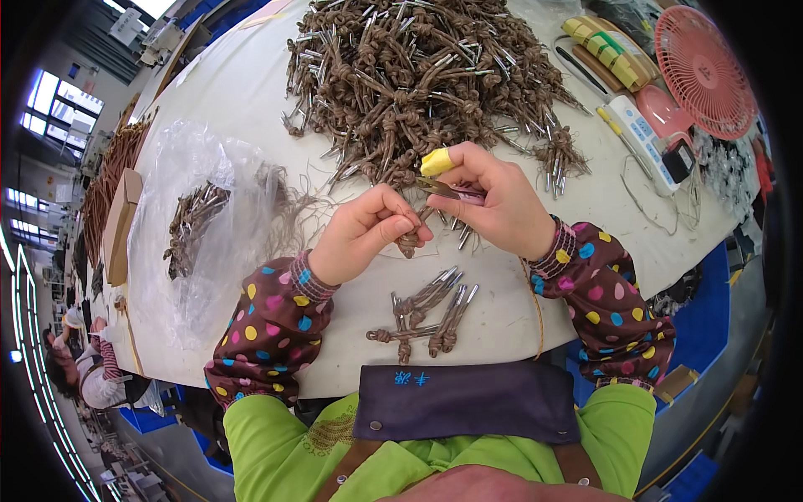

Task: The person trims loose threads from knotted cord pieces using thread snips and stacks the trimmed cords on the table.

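Head view: knotted cord (410,238) pinched between left hand (361,234) and right hand (493,201).

This is a factory workshop for handwork: a large white worktable (242,92) heaped with knotted brown cord pieces with metal tips (418,75), a clear plastic bag (201,226) of more, tall windows (38,105), and another seated worker (84,368) nearby.
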A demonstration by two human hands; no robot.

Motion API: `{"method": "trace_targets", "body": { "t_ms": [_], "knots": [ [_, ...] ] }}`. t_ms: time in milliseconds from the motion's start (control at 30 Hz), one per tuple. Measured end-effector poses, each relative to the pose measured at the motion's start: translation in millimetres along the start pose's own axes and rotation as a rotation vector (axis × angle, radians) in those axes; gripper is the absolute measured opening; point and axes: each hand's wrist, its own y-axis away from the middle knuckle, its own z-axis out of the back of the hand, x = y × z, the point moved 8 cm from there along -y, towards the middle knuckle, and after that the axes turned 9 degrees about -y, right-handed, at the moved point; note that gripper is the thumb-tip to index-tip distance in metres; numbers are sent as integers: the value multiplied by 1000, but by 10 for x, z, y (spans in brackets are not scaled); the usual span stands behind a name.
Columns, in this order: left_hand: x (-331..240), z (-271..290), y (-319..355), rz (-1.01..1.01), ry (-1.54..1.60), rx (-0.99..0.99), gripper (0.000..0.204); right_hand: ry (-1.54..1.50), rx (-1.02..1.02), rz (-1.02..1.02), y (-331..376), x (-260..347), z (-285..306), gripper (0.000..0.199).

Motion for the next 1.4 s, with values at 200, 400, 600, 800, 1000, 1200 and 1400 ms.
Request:
{"method": "trace_targets", "body": {
  "t_ms": [200, 400, 600, 800, 1000, 1200, 1400],
  "knots": [
    [7, 183, 3, -32, -139, -203, 9, 269, -121, 121, 25, 291, 132, 39],
    [-55, 256, 42, -88, -368, -340, 11, 530, 3, 255, 94, 321, -144, 31],
    [-114, 244, 61, -81, -559, -369, 10, 568, 33, 162, 78, 210, -167, 32],
    [-220, 211, 74, -154, -682, -385, 7, 584, 58, 184, 83, 244, -196, 31],
    [-207, 182, 68, -172, -774, -375, 8, 608, 34, 286, 101, 302, -223, 31],
    [-71, 188, 39, -48, -435, -328, 10, 365, -28, 68, 62, 128, -99, 28],
    [45, 106, 12, 27, -256, -263, 11, 123, -84, 9, 4, 70, -92, 48]
  ]
}}
